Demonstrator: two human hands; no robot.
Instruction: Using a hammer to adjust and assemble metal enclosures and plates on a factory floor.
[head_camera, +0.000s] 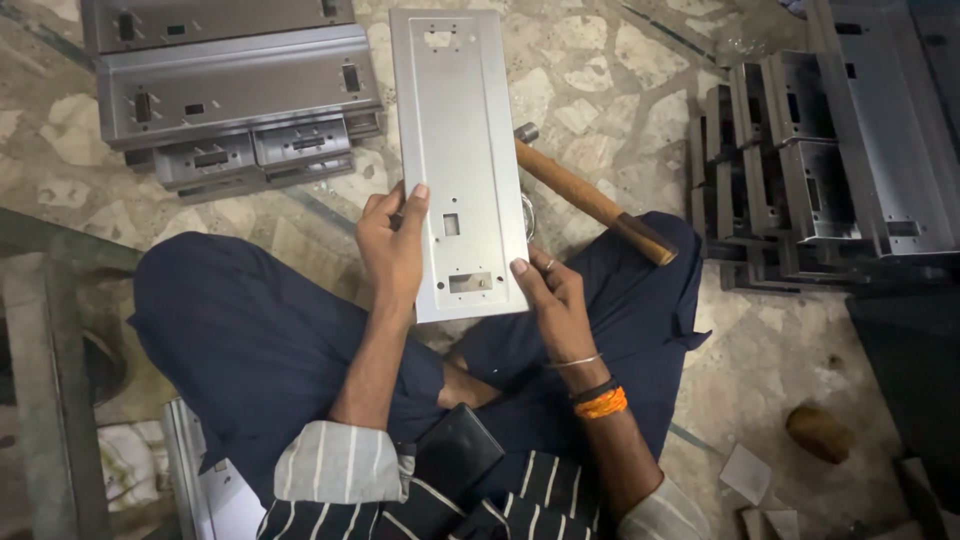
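On the stone floor (620, 70), stacks of grey housings (240, 90) sit left and right, a long plate (460, 150) lies over the lap, left hand (393, 250) and right hand (550, 295) fingers clamped on its near edges, a hammer (595, 205) untouched beside.
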